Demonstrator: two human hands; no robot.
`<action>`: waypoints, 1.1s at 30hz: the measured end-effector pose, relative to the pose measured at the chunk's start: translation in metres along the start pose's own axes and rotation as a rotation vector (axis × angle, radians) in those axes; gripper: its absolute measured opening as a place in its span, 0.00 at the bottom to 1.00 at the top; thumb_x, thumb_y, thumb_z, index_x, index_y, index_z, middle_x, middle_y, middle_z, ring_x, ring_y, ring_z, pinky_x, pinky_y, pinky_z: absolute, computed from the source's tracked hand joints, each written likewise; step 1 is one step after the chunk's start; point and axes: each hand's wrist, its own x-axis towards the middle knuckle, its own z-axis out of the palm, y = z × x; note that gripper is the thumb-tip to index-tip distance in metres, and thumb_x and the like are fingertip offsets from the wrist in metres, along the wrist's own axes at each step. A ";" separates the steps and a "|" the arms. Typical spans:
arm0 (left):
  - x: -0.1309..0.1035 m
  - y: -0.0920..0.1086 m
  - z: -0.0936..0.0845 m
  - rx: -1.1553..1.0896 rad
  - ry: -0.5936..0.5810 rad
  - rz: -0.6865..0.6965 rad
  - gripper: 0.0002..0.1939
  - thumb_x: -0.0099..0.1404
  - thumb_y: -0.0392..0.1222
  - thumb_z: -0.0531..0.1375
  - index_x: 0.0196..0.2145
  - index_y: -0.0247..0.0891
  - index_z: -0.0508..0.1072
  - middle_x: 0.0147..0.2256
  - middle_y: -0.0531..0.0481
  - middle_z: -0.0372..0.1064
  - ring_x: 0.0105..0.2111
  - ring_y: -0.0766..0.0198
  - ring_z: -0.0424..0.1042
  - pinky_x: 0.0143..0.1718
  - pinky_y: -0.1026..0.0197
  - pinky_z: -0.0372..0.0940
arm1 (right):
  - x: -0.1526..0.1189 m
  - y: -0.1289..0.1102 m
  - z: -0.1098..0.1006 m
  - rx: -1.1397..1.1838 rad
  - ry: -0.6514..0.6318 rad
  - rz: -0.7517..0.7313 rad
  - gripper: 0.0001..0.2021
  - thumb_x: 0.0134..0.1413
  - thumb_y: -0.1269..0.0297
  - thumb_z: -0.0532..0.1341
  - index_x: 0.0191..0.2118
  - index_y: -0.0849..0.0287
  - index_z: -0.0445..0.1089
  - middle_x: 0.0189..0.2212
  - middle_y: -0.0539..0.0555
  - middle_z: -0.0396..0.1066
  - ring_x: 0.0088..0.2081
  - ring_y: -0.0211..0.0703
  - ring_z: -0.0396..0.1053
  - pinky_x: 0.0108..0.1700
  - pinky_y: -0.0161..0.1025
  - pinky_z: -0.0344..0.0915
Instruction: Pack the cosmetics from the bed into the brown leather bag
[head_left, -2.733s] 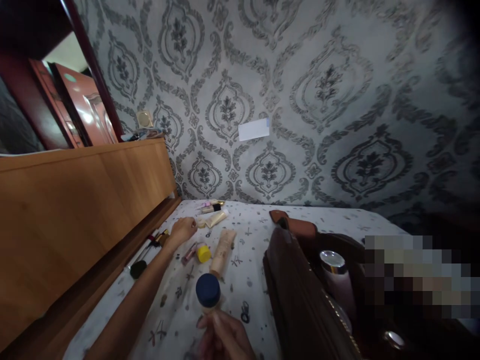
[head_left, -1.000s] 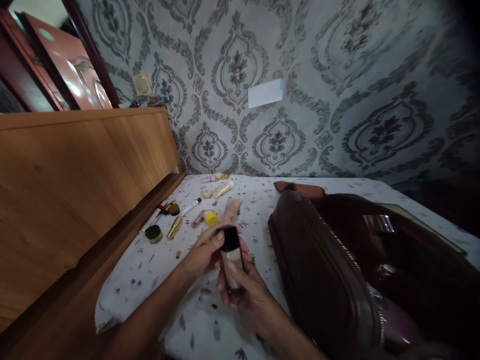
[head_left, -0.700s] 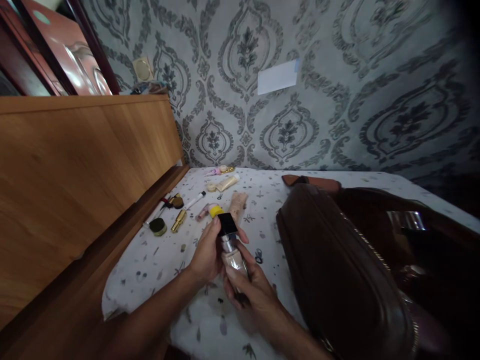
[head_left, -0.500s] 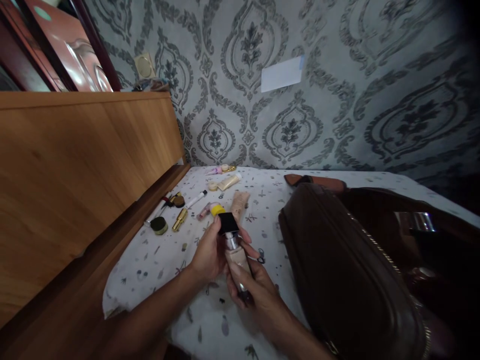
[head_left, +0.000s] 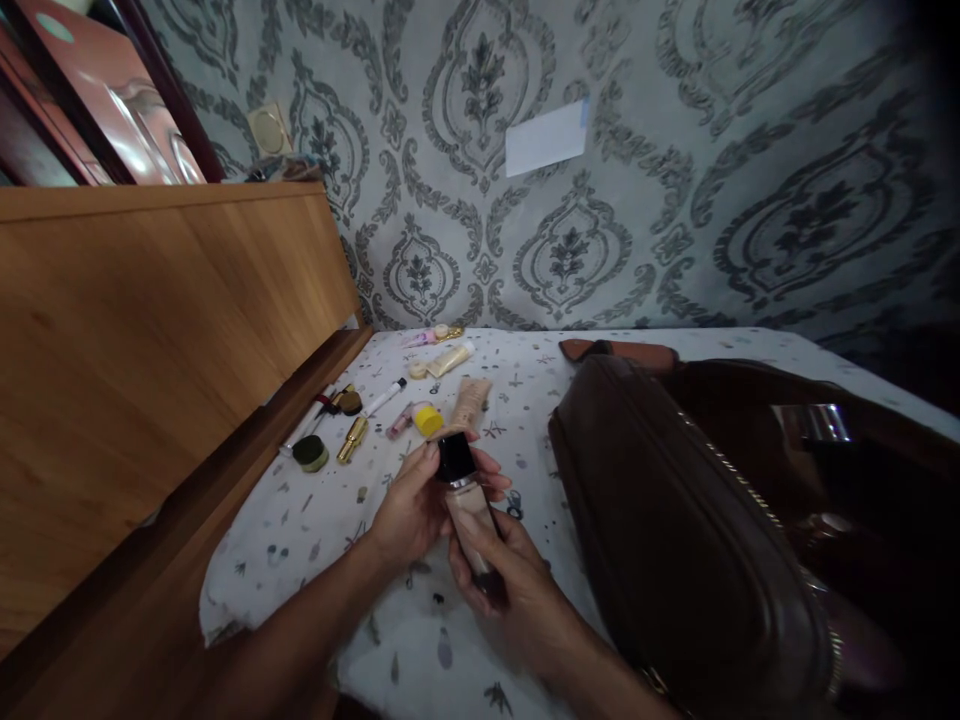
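Observation:
My right hand (head_left: pixel 516 572) is wrapped round a glass foundation bottle (head_left: pixel 471 505) filled with beige liquid, tilted with its top away from me. On the bottle's neck sits a square black cap (head_left: pixel 455 457), which the fingers of my left hand (head_left: pixel 409 508) grip from the left and behind. A thin silver collar shows just under the cap. Just beyond my hands lie a beige squeeze tube (head_left: pixel 471 400) and a small jar with a yellow lid (head_left: pixel 427 419). Beside that jar is a small pink tube (head_left: pixel 400 422).
A brown leather bag (head_left: pixel 675 540), unzipped, takes up the right side. To the left lie a gold tube (head_left: pixel 352 440), a dark green jar (head_left: pixel 310 454) and a white pen-like tube (head_left: pixel 386 398). A cream tube (head_left: pixel 451 359) lies further back. A wooden cabinet (head_left: pixel 180 320) borders the left.
The black cap has come down over the bottle's silver neck, which was exposed before. Both hands keep their hold. The view has shifted slightly.

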 end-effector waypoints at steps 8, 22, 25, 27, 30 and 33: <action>0.003 -0.008 0.000 0.054 0.007 0.047 0.23 0.64 0.61 0.58 0.47 0.41 0.62 0.31 0.50 0.74 0.28 0.60 0.78 0.11 0.74 0.48 | 0.001 0.001 -0.001 -0.049 0.007 -0.016 0.25 0.40 0.42 0.70 0.31 0.59 0.66 0.14 0.45 0.63 0.13 0.28 0.52 0.15 0.27 0.43; -0.004 -0.032 -0.007 0.342 0.131 0.174 0.22 0.69 0.62 0.48 0.46 0.41 0.62 0.34 0.50 0.75 0.32 0.59 0.76 0.30 0.61 0.67 | -0.002 -0.008 0.003 -0.057 0.087 0.007 0.40 0.33 0.43 0.72 0.52 0.56 0.60 0.13 0.40 0.61 0.14 0.29 0.50 0.13 0.24 0.42; -0.004 -0.030 -0.007 0.366 0.125 0.150 0.23 0.69 0.64 0.48 0.46 0.41 0.62 0.33 0.49 0.74 0.30 0.61 0.75 0.23 0.65 0.62 | -0.001 -0.009 0.002 -0.054 0.047 0.006 0.33 0.33 0.43 0.73 0.42 0.57 0.64 0.12 0.41 0.60 0.14 0.28 0.48 0.13 0.24 0.41; -0.003 -0.027 -0.006 0.384 0.110 0.142 0.25 0.68 0.65 0.49 0.46 0.41 0.62 0.32 0.50 0.73 0.26 0.63 0.73 0.19 0.67 0.56 | -0.001 -0.010 0.002 -0.039 -0.001 0.007 0.29 0.34 0.41 0.72 0.35 0.58 0.65 0.11 0.41 0.59 0.13 0.27 0.48 0.12 0.24 0.41; -0.002 -0.023 -0.003 0.422 0.141 0.145 0.28 0.65 0.67 0.51 0.47 0.41 0.63 0.30 0.51 0.72 0.21 0.68 0.67 0.16 0.69 0.50 | -0.001 -0.010 0.002 0.041 -0.035 -0.001 0.28 0.36 0.37 0.69 0.32 0.57 0.64 0.12 0.42 0.60 0.11 0.27 0.47 0.11 0.25 0.41; -0.001 -0.023 -0.004 0.445 0.180 0.145 0.29 0.63 0.68 0.53 0.48 0.40 0.65 0.30 0.52 0.71 0.18 0.72 0.60 0.14 0.69 0.48 | -0.002 -0.010 0.002 0.119 0.008 0.000 0.29 0.37 0.36 0.69 0.34 0.56 0.65 0.16 0.43 0.64 0.12 0.26 0.49 0.11 0.24 0.41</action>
